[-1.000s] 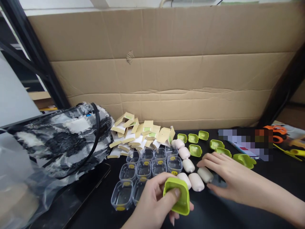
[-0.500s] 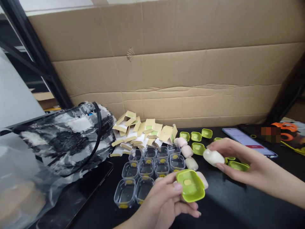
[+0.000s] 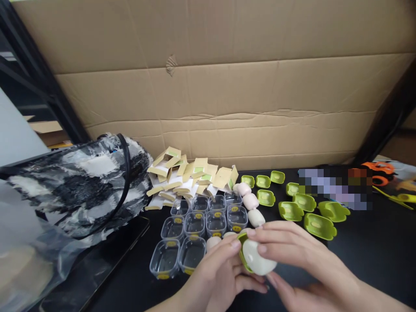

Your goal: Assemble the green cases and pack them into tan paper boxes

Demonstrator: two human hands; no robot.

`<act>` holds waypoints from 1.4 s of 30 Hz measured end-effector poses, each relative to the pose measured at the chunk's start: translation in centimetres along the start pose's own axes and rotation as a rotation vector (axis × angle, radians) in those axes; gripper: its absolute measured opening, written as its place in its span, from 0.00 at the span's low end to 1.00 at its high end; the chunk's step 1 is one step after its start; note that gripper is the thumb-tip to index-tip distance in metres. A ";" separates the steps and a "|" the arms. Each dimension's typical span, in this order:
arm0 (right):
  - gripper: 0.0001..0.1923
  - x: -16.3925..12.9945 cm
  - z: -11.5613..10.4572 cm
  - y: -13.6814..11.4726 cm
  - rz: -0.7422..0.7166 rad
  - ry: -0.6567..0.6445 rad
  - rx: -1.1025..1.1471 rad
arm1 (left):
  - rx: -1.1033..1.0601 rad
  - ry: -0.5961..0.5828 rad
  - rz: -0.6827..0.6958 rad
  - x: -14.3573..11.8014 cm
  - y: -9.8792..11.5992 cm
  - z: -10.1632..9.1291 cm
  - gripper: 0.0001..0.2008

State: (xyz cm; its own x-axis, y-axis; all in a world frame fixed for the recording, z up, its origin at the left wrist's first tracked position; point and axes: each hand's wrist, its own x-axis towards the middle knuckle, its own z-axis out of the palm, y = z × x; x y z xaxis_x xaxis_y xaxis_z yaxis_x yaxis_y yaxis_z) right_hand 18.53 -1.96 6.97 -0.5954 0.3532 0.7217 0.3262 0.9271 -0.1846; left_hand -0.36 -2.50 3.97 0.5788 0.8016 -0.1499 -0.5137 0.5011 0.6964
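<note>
I see my two hands close together low in the middle, just above the black table (image 3: 357, 260). My left hand (image 3: 217, 277) comes up from the bottom, palm turned in, and its grip is closed on a green cup (image 3: 242, 255); only a thin green edge of the cup shows. My right hand (image 3: 292, 251) reaches in from the right with the fingers lying flat and long, and its grip is clamped on a pale soft lump (image 3: 258, 260), thumb under and fingers on top. The lump is pressed right against the green cup, between both hands. Half a second ago my hands were well apart: the right one held the lump up high to the right, and the left one held the cup open so I could see inside it. Now they have come together. Behind my hands is a line of more pale lumps (image 3: 250, 201), a group of clear little boxes (image 3: 195, 225) with yellow stickers, more green cups (image 3: 308, 212) to the right, and a heap of folded card pieces (image 3: 188, 180). A black and white bag (image 3: 78, 186) lies on the left, and a big cardboard sheet (image 3: 227, 86) stands at the back.
</note>
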 end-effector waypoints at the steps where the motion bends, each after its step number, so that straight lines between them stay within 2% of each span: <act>1: 0.26 0.1 0.0 -0.1 -0.025 -0.006 -0.041 | 0.004 0.003 0.010 0.1 -0.1 -0.1 0.17; 6: 0.23 -0.2 0.2 -0.1 -0.084 -0.013 -0.209 | 0.041 -0.021 0.050 0.4 -0.6 -0.8 0.12; 12: 0.23 -0.8 0.4 0.1 -0.072 -0.087 -0.185 | 0.007 -0.115 0.033 0.7 -1.4 -1.7 0.14; 15: 0.22 -0.7 0.5 0.1 -0.069 -0.099 -0.188 | -0.010 -0.095 0.038 0.7 -1.7 -1.8 0.16; 19: 0.17 -0.2 0.7 -0.2 0.001 -0.080 -0.111 | 0.021 -0.072 0.047 0.6 -1.7 -1.4 0.13; 23: 0.13 0.0 0.9 -0.3 0.045 -0.039 -0.037 | 0.030 -0.070 0.007 0.5 -1.6 -1.1 0.14; 30: 0.18 -1.8 1.6 0.9 -0.053 0.026 -0.084 | 0.053 -0.165 0.018 0.5 -1.4 -0.9 0.15; 32: 0.19 -1.9 1.5 0.9 -0.059 0.014 -0.100 | 0.051 -0.148 0.007 0.4 -1.3 -0.8 0.16; 36: 0.19 -1.5 1.0 0.4 0.023 0.009 -0.037 | 0.037 -0.099 -0.018 0.3 -1.0 -0.4 0.18; 39: 0.18 -1.4 0.9 0.0 0.128 0.033 0.028 | 0.002 -0.119 -0.025 0.2 -1.0 -0.3 0.18; 42: 0.18 -1.8 1.1 0.1 0.119 0.036 0.042 | -0.022 -0.114 -0.007 0.3 -1.0 -0.3 0.18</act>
State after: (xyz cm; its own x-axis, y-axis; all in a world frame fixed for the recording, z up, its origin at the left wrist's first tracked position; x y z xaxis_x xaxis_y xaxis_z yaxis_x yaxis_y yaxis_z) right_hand 18.81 -2.39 4.97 -0.5273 0.4565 0.7167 0.3610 0.8839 -0.2974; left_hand 0.11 -2.68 2.98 0.6500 0.7564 -0.0726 -0.5228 0.5145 0.6797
